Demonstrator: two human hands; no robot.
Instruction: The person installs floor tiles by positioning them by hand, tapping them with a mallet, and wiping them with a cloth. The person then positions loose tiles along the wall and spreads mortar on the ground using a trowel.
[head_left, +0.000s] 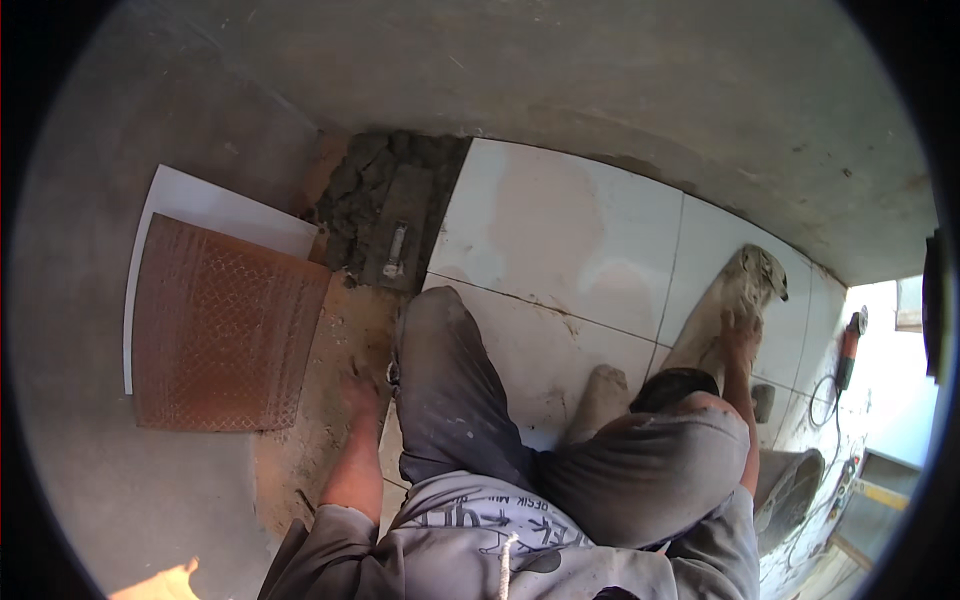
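My left hand [361, 390] is low beside my bent left leg, over the rough, dirty floor strip, fingers apart and empty. My right hand [740, 330] grips a long, dusty beige item [712, 325] with a crumpled end, lying over white tiles; I cannot tell exactly what it is. A similar pale shape [595, 405] shows between my legs. A metal trowel [400, 225] with a handle lies on dark wet mortar [365, 165] beside the laid tiles [560, 230].
A brown patterned tile [220, 330] and a white tile [190, 195] lean at the left wall. Grey walls border the corner. At the right are an angle grinder [850, 345] with its cord, a bucket [790, 495] and a yellow bar [880, 495].
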